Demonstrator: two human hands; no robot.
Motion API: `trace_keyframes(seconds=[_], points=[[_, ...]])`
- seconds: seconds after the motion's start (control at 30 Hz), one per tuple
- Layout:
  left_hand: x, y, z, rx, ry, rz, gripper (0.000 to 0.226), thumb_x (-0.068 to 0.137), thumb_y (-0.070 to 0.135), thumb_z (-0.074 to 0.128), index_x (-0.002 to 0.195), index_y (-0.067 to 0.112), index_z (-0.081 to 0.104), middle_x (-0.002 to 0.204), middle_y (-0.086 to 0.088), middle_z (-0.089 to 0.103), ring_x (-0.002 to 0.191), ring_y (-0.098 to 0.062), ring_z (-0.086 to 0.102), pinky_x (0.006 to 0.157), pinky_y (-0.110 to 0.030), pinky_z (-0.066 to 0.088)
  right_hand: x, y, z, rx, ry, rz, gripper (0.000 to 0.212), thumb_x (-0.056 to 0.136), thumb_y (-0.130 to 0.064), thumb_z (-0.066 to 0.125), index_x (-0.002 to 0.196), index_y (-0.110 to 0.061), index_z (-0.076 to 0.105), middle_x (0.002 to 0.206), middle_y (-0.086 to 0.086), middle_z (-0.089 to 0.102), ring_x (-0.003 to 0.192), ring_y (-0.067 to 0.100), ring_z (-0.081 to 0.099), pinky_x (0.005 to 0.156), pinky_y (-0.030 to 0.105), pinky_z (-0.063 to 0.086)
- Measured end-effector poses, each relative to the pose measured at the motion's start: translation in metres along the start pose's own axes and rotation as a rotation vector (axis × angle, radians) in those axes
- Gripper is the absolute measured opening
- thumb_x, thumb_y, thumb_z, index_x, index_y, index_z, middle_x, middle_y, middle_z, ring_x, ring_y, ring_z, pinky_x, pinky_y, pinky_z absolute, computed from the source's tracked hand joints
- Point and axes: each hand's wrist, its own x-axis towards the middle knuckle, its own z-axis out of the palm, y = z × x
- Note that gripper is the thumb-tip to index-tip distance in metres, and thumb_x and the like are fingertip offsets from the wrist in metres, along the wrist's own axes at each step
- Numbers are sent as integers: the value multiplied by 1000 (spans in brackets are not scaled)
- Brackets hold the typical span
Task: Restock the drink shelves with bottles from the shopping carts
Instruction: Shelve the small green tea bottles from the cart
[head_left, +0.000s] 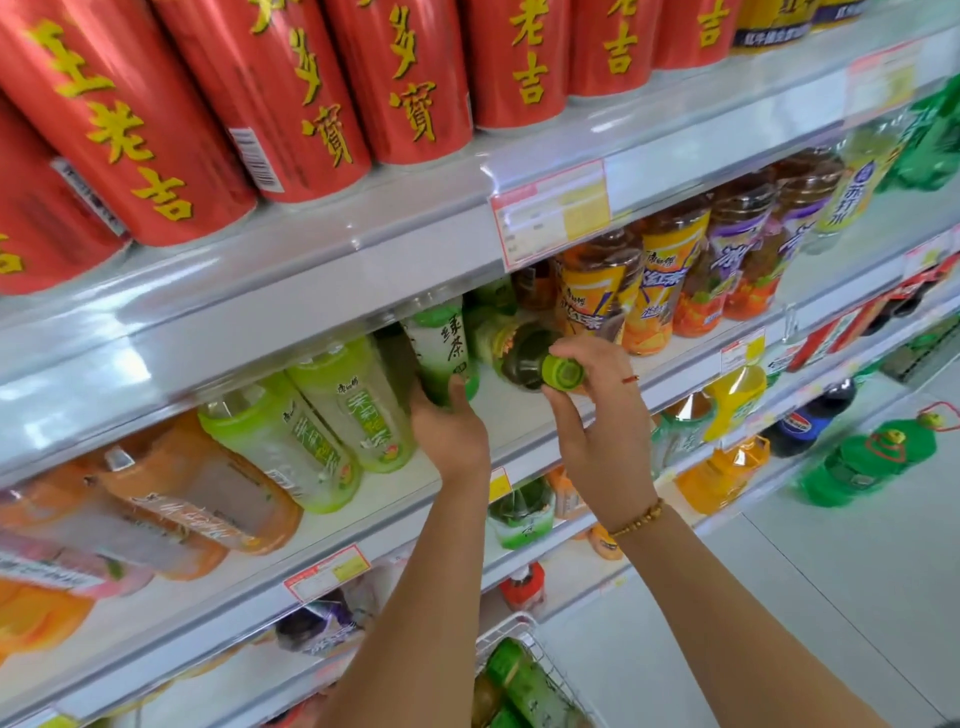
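Observation:
My left hand (451, 431) grips the base of an upright green tea bottle (441, 343) standing on the middle shelf (519, 415). My right hand (597, 415) holds a second green tea bottle (530, 358) by its green cap, lying on its side with the bottom pointing into the shelf. Both bottles sit in the gap between the pale green bottles (332, 415) on the left and the yellow-labelled iced tea bottles (602, 296) on the right. A wire shopping cart (514, 629) with green bottles (524, 680) shows at the bottom, between my forearms.
Red cans (291, 104) fill the top shelf. Orange bottles (197, 499) lie at the far left of the middle shelf. Lower shelves hold yellow, green and cola bottles (810, 421). Price tags (550, 213) hang on the shelf edges. Pale floor (831, 597) lies to the right.

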Motion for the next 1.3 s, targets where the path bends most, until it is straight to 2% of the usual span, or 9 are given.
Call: trace_keyframes(seconds=[0.13,0.27,0.33,0.47,0.6,0.87,1.07,1.23,1.3], points=[[4,6,0,89,-12,-105,37,95,17,51,125,-5,50,122,-22,58,114,-36,55,90,-34,42,-13,11,5,-53,26,16,27,82,9,62,106,-1,59,112,12,54,108,13,49,96,15,40],[-34,21,-14,321,-198,274,46,89,11,59,132,6,44,134,-15,41,122,-25,43,93,-16,29,-26,22,2,-91,58,50,22,81,6,63,101,-3,61,111,5,51,104,5,46,92,7,36],[-36,20,-15,554,-290,407,52,88,14,61,136,18,42,138,-18,30,126,-30,36,97,-23,31,-31,28,0,-111,48,51,22,81,5,64,101,-4,62,112,3,49,105,3,45,91,8,38],[-13,11,-8,840,-421,265,75,90,29,57,149,34,12,149,-30,-3,137,-47,16,107,-44,30,-32,31,-2,-127,50,46,21,81,5,63,101,-3,63,112,5,49,105,4,45,94,7,36],[-7,11,-5,836,-444,212,79,92,32,53,149,35,-1,150,-32,-11,137,-46,21,107,-40,31,-30,27,-1,-135,52,35,20,81,5,64,101,-2,63,111,7,51,105,0,43,93,4,35],[22,3,-1,820,-358,197,79,90,34,52,150,31,0,147,-40,-8,137,-52,17,112,-50,27,-24,25,-3,-92,30,45,17,87,-6,56,103,-5,62,114,0,46,103,1,44,89,4,38],[1,2,1,637,-280,173,78,89,23,59,147,-4,14,148,-24,13,133,-39,29,108,-38,29,-24,25,-3,-106,35,53,18,86,-8,57,104,-6,62,114,1,48,103,1,45,86,6,42],[16,-8,3,642,-276,194,84,89,20,59,145,-9,4,151,-28,5,140,-39,18,115,-44,23,-19,23,-3,-125,42,34,21,82,5,62,102,-2,63,110,12,53,104,2,44,92,4,36],[24,-11,4,677,-260,217,84,87,20,60,146,-7,7,147,-30,12,136,-40,25,113,-44,27,-17,22,-2,-125,47,30,22,82,7,62,103,-1,63,110,13,54,105,4,45,93,4,36]])
